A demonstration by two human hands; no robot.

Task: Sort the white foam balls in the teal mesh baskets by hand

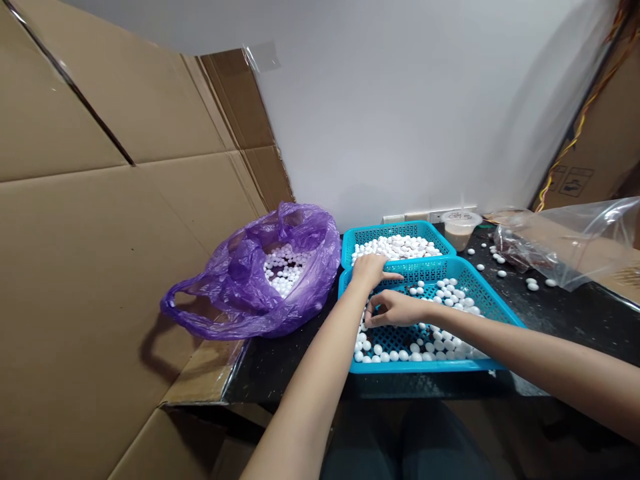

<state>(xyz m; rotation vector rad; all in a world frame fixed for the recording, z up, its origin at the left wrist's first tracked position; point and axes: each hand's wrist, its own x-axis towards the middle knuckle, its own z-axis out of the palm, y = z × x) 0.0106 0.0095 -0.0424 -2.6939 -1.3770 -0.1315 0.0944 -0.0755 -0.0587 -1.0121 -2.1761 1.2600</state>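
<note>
My left hand is at the back left rim of the nearer blue plastic basket, its thumb stretched along the inside wall and the other fingers mostly hidden, apparently gripping the rim. Inside that basket my right hand is closed, with curled fingers and thumb pinched down near the left side; what is between the fingertips is hidden. Smooth white oval pieces lie loosely about the basket floor, more thickly at the front and right. Directly behind stands a second blue basket, heaped with similar white pieces.
Left of the baskets sits an open purple plastic bag holding white pieces. A lidded cup, stray white pieces and a clear plastic bag are at right on the black tabletop. Tall cardboard walls the left side.
</note>
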